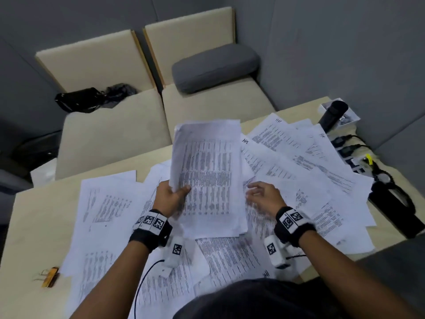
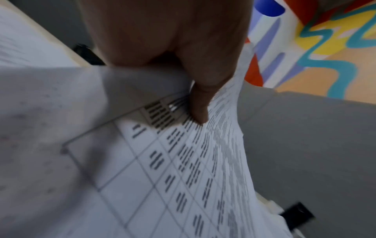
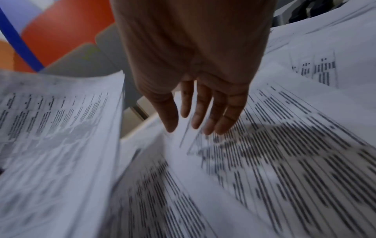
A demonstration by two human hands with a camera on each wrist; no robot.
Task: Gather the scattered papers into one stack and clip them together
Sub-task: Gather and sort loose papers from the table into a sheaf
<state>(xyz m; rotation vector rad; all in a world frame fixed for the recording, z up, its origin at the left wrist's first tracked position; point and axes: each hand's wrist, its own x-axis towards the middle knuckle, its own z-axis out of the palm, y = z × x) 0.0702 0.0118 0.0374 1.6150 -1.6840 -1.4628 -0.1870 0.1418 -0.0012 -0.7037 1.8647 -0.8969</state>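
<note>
My left hand (image 1: pixel 174 194) grips a thin stack of printed sheets (image 1: pixel 207 171) by its left edge and holds it tilted up over the table; in the left wrist view the thumb (image 2: pixel 200 111) presses on the top sheet (image 2: pixel 162 169). My right hand (image 1: pixel 262 194) hovers open just right of that stack, fingers (image 3: pixel 203 112) straight above loose sheets (image 3: pixel 284 161). Many more printed papers (image 1: pixel 310 162) lie scattered across the beige table (image 1: pixel 34 215). A gold binder clip (image 1: pixel 49 276) lies at the table's near left.
Black devices, cables and a power strip (image 1: pixel 354 153) crowd the table's right edge, with a black cylinder (image 1: pixel 333 113) at the far right corner. Beige sofa seats (image 1: pixel 115 127) with a grey cushion (image 1: pixel 213 65) and a black bag (image 1: pixel 80 100) stand behind the table.
</note>
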